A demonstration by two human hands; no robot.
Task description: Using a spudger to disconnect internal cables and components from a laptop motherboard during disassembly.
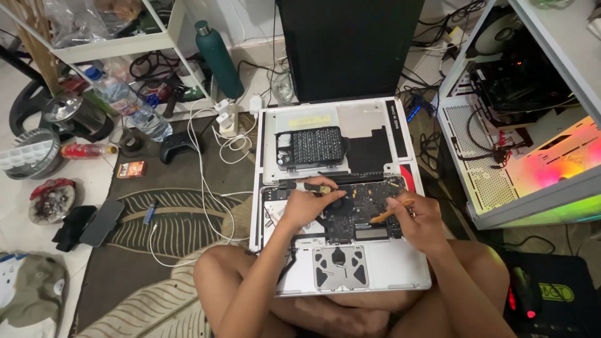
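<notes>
Right hand (418, 219) grips an orange tool (389, 211) over the opened laptop (375, 266) (left hand (305, 203) pinching nearby).

A silver opened laptop shell (400, 266) holds a black circuit board (363, 209). The right hand (418, 219) grips an orange pry stick (389, 211). At far left stands a dark green metal bottle (218, 57); the rug (175, 219) is brown with cream leaf outlines.

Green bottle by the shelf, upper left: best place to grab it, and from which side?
Grip the green bottle around its straight body, just below the cap. It stands nearly upright, leaning slightly. Come from the right, where the floor looks open; the white shelf crowds its left.
</notes>
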